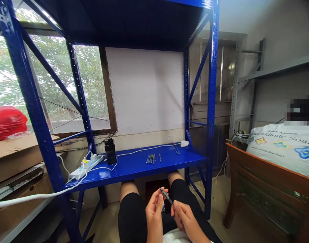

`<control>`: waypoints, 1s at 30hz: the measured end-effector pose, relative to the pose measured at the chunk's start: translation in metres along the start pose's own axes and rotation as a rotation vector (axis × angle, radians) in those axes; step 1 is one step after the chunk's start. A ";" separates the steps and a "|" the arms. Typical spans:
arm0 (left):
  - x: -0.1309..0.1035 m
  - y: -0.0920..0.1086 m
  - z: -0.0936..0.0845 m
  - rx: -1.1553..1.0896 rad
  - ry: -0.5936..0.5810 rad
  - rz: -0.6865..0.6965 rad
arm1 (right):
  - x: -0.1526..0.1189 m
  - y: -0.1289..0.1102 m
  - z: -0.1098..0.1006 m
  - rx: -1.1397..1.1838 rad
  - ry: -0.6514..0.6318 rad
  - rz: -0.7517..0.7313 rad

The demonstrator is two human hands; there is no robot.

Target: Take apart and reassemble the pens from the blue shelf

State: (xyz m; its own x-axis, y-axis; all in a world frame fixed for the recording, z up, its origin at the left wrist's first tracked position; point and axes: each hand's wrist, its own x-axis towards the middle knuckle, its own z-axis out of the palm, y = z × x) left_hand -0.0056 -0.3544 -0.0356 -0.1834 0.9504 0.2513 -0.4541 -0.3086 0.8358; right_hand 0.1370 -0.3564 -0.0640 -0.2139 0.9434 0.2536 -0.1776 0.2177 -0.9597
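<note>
A dark pen with a grey barrel is held at a slant above my lap, between both hands. My left hand has its fingertips closed around the upper end of the pen. My right hand grips the lower end, its fingers curled so that the tip is hidden. Just below the pen, a small whitish item between the hands is too covered to make out. Beyond the hands, a row of several similar pens lies on the blue shelf. A single pen lies to their right, and more pens lie further back.
A black bottle and a white power strip with plugs stand on the shelf's left; a white cable runs off from there. Blue posts frame the shelf. To the right is a wooden chair with printed white cloth.
</note>
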 end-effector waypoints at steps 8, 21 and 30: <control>0.002 0.006 0.002 -0.118 0.042 -0.105 | 0.005 0.006 0.005 0.314 -0.099 0.187; 0.000 0.013 0.002 -0.092 -0.006 -0.112 | 0.000 -0.003 0.003 0.346 -0.111 0.289; 0.004 0.008 0.000 -0.009 0.102 -0.053 | -0.002 -0.019 0.003 -0.193 0.040 -0.144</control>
State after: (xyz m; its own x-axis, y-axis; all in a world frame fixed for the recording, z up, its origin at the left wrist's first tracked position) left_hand -0.0100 -0.3530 -0.0282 -0.2468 0.9565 0.1556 -0.4734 -0.2591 0.8419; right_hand 0.1382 -0.3628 -0.0456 -0.1605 0.9076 0.3880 -0.0159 0.3907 -0.9204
